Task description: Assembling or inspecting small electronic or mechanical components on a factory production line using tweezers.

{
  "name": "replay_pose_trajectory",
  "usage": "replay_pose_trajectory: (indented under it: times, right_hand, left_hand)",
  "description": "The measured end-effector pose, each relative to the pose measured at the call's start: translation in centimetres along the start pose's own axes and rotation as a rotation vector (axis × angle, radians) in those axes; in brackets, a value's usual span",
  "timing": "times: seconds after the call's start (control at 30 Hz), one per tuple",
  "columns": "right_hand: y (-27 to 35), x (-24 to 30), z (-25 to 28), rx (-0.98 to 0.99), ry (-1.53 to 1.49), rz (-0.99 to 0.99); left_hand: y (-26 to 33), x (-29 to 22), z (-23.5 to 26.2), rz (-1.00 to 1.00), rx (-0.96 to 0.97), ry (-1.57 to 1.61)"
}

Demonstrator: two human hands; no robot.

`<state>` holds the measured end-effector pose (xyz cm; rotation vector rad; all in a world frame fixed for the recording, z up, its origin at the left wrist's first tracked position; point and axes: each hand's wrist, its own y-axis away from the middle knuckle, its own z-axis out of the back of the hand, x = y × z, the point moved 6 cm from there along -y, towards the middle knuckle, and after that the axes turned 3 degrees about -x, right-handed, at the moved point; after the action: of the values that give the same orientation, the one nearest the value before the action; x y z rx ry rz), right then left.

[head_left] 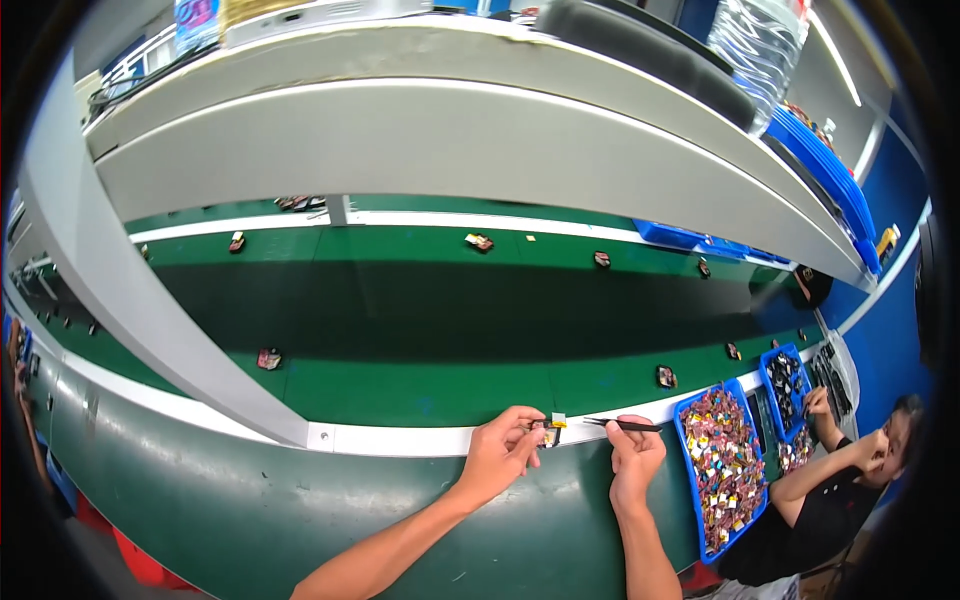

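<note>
My left hand (496,452) is closed on a small electronic part (549,434), pinched between thumb and fingers. The part has a dark body, a yellow patch and a pale tab standing up; the fingers hide some of it. To its right, my right hand (636,462) grips black tweezers (638,426) like a pen. Their thin tips point left toward the part, with a small gap that looks apart from it. Both hands are over the white rail (400,440) at the edge of the green work table (330,500).
A blue tray (683,420) heaped with small wired parts lies right of my hands. Beyond it is another blue tray (768,385) with black pieces, beside a co-worker (830,510). Small parts lie spaced along the green belt (430,385). A grey shelf (480,130) spans above, with a slanting post (130,270).
</note>
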<state>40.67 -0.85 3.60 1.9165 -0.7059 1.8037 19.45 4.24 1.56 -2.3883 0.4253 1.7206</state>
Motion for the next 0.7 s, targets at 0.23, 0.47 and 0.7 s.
replay_pose_trajectory:
  times: [0.23,0.47,0.7]
  right_hand:
    - [-0.6,-0.1,0.7,0.018,-0.023,-0.01]
    - [0.1,0.9,-0.2,0.084,-0.097,0.037]
    - [2.8,1.6,-1.7,0.282,0.099,0.169]
  left_hand:
    - [-0.7,0.3,-0.5,-0.017,-0.054,-0.046]
    - [-0.7,0.5,-0.1,-0.042,-0.085,-0.081]
    - [-0.7,0.6,-0.6,-0.033,-0.066,-0.087]
